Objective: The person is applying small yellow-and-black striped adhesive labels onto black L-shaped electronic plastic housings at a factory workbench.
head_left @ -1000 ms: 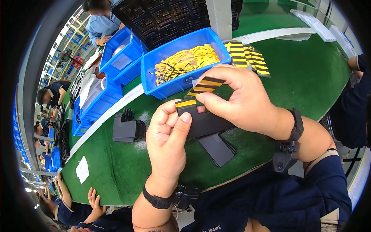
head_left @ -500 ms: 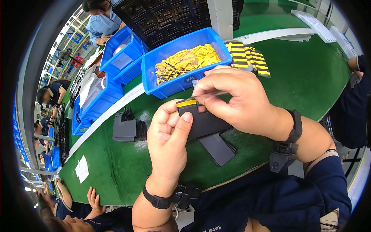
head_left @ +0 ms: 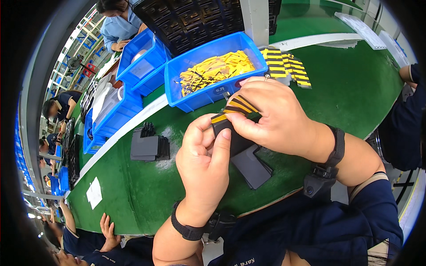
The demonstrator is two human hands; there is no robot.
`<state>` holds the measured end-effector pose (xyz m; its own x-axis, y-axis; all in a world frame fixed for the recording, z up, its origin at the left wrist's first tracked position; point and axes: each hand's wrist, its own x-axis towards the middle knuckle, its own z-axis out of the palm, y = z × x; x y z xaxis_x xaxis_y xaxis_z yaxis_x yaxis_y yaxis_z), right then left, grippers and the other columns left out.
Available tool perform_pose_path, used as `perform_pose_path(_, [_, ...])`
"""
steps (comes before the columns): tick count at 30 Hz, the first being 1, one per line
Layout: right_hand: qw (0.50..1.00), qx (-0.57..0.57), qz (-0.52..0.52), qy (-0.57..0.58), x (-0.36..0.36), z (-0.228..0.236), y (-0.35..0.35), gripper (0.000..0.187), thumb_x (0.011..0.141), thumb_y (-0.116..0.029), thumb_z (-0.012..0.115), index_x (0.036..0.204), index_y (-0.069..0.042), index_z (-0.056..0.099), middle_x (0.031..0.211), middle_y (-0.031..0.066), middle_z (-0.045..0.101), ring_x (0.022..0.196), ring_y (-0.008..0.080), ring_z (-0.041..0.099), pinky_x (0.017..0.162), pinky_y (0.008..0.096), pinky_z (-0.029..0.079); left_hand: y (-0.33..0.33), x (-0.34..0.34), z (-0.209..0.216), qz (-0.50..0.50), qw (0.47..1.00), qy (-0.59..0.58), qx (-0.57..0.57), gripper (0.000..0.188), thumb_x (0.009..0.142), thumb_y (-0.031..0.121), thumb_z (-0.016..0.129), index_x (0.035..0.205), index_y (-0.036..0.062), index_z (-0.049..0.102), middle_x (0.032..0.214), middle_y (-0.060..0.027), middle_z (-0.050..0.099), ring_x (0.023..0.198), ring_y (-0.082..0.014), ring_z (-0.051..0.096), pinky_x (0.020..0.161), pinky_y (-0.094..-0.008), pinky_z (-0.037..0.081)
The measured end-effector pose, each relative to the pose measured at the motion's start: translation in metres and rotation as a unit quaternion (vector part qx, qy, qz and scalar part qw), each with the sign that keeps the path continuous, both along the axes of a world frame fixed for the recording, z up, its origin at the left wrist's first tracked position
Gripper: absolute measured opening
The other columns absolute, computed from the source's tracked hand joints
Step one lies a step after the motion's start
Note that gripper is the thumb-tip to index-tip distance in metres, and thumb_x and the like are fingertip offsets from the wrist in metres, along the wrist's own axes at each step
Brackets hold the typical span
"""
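My left hand (head_left: 202,166) holds a flat black plate (head_left: 234,141) at its corner, thumb on top and fingers curled round the edge. A yellow strip (head_left: 219,119) lies along the plate's upper edge. Between thumb and fingers, my right hand (head_left: 282,119) pinches a sheet of yellow-and-black strips (head_left: 242,105), its striped face tilted into view. The sheet's lower end meets the plate's top edge beside the yellow strip. My right fingers hide part of the sheet and the plate's far side. Below the hands, a small pile of dark plates (head_left: 252,169) rests on the green table.
A blue bin (head_left: 191,104) of loose yellow pieces (head_left: 217,71) stands just beyond my hands. More striped sheets (head_left: 288,66) lie to its right. On the left are stacked black plates (head_left: 148,147), white paper (head_left: 94,193) and a co-worker's hand (head_left: 108,230).
The right hand has turned, so the sheet, seen nearly edge-on before, now shows its stripes. Both hands and the plate have shifted slightly; the plate's notched side is now hidden.
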<state>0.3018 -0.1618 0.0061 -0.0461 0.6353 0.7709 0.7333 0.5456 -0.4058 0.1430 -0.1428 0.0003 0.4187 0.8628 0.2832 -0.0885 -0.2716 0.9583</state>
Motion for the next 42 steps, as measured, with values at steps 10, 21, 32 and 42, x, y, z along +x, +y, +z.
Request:
perform_pose_path(10, [0.997, 0.08, -0.001, -0.014, 0.005, -0.001, 0.011, 0.01, 0.067, -0.005, 0.063, 0.073, -0.003, 0.056, 0.064, 0.0091, 0.052, 0.064, 0.0293, 0.052, 0.06, 0.0383, 0.042, 0.008, -0.001, 0.0, 0.007, 1.0, 0.008, -0.025, 0.019, 0.087, 0.0, 0.054, 0.106, -0.0033, 0.051, 0.093, -0.0092, 0.067, 0.083, -0.008, 0.061, 0.073, -0.0216, 0.049])
perform_pose_path(21, [0.944, -0.282, 0.159, 0.071, 0.014, 0.009, -0.001, 0.008, 0.074, -0.006, 0.067, 0.08, -0.001, 0.067, 0.086, 0.009, 0.065, 0.079, 0.0194, 0.062, 0.072, 0.0294, 0.048, 0.023, -0.008, -0.004, -0.02, 0.988, -0.114, -0.106, 0.024, 0.085, 0.0, 0.053, 0.109, 0.0004, 0.048, 0.101, -0.0129, 0.061, 0.09, -0.017, 0.06, 0.082, -0.0269, 0.046])
perform_pose_path(32, [0.962, -0.143, 0.228, -0.053, 0.008, -0.003, -0.002, 0.007, 0.068, -0.007, 0.061, 0.067, -0.001, 0.062, 0.069, 0.0126, 0.059, 0.07, 0.0308, 0.058, 0.066, 0.0391, 0.048, 0.031, -0.022, 0.018, 0.083, 0.934, 0.187, 0.292, 0.019, 0.075, -0.001, 0.064, 0.094, 0.0007, 0.064, 0.1, -0.0111, 0.059, 0.094, -0.0211, 0.057, 0.08, -0.0306, 0.047])
perform_pose_path(42, [0.962, -0.159, 0.219, -0.035, 0.006, -0.003, -0.002, 0.007, 0.068, -0.007, 0.06, 0.064, -0.001, 0.06, 0.066, 0.0131, 0.058, 0.067, 0.031, 0.057, 0.063, 0.0389, 0.047, 0.033, -0.025, 0.016, 0.07, 0.928, 0.194, 0.312, 0.013, 0.073, -0.001, 0.066, 0.086, 0.0019, 0.067, 0.099, -0.0118, 0.062, 0.092, -0.0242, 0.059, 0.079, -0.0328, 0.046])
